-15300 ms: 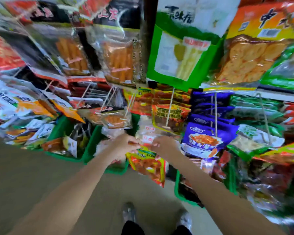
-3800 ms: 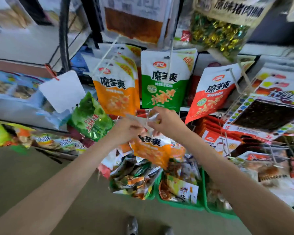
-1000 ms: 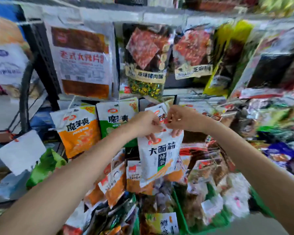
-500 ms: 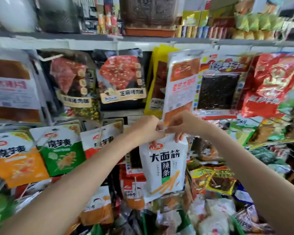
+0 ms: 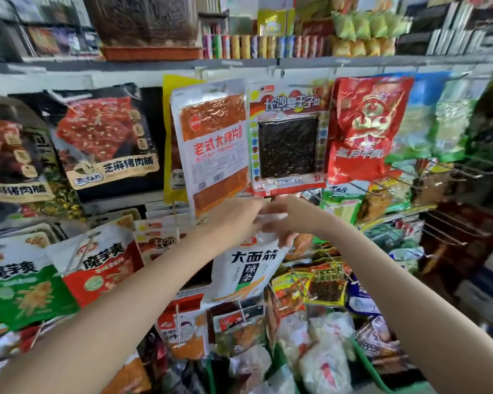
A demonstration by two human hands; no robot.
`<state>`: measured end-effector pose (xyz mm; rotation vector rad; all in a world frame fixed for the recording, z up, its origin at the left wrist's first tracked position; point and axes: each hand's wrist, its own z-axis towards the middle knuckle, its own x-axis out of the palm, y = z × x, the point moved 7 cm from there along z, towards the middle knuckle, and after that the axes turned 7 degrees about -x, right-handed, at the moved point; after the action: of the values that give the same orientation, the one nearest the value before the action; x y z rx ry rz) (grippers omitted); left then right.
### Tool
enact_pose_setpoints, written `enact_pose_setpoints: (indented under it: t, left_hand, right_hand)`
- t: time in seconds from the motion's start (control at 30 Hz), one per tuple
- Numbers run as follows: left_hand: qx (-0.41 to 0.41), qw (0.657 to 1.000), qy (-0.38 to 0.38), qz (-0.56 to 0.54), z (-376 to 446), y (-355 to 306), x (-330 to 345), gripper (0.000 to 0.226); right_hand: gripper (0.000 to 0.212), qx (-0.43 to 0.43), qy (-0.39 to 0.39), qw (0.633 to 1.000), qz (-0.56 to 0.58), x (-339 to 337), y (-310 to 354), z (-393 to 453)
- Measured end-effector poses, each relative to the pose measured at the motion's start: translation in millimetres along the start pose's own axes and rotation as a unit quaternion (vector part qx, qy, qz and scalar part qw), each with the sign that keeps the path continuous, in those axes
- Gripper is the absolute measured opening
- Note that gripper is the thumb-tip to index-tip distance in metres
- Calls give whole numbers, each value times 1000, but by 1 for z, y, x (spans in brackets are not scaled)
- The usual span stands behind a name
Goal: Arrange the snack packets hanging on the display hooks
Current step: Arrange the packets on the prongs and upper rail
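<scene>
A white snack packet [image 5: 246, 270] with black lettering and an orange-green stripe hangs from my two hands in the middle of the head view. My left hand [image 5: 235, 218] grips its top edge from the left. My right hand [image 5: 289, 216] pinches the same top edge from the right. Both hands meet just under a large orange-and-white packet [image 5: 215, 146] and a seaweed packet [image 5: 288, 143] hanging on the upper row. The top of the white packet is hidden by my fingers, so no hook shows there.
Red packet [image 5: 367, 129] and green packets [image 5: 444, 123] hang to the right; bare wire hooks [image 5: 444, 231] jut out lower right. Orange, green and red konjac packets [image 5: 97, 265] hang at left. Green baskets [image 5: 365, 362] of loose snacks sit below. A shelf edge [image 5: 268, 64] runs above.
The view has swung right and up along the rack. My hands have carried the white packet higher, up under the bottom edges of the upper row.
</scene>
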<state>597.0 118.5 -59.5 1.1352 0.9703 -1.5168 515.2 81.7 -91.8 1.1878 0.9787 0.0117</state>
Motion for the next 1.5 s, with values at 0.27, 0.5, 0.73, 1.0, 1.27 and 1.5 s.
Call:
enact_pose_setpoints:
  t: [0.27, 0.5, 0.73, 1.0, 1.27, 1.5]
  left_hand:
    - [-61, 983, 169, -24, 26, -33, 55, 16]
    - [-166, 891, 355, -230, 33, -92, 148, 20]
    - [-210, 914, 297, -179, 37, -113, 167, 23]
    - [-262, 916, 273, -134, 13, -80, 164, 21]
    - [-275, 934, 211, -80, 19, -64, 144, 19]
    - [-270, 938, 188, -106, 35, -70, 146, 29]
  right_hand:
    - [23, 25, 110, 992, -50, -22, -44, -9]
    - [23, 57, 226, 970, -65, -41, -133, -42]
    - [13, 23, 205, 978, -31, -62, -170, -40]
    - [65, -20, -28, 982, -187, -120, -191, 8]
    - [71, -9, -13, 980, -199, -90, -190, 40]
    - [27, -6, -67, 993, -92, -67, -189, 11]
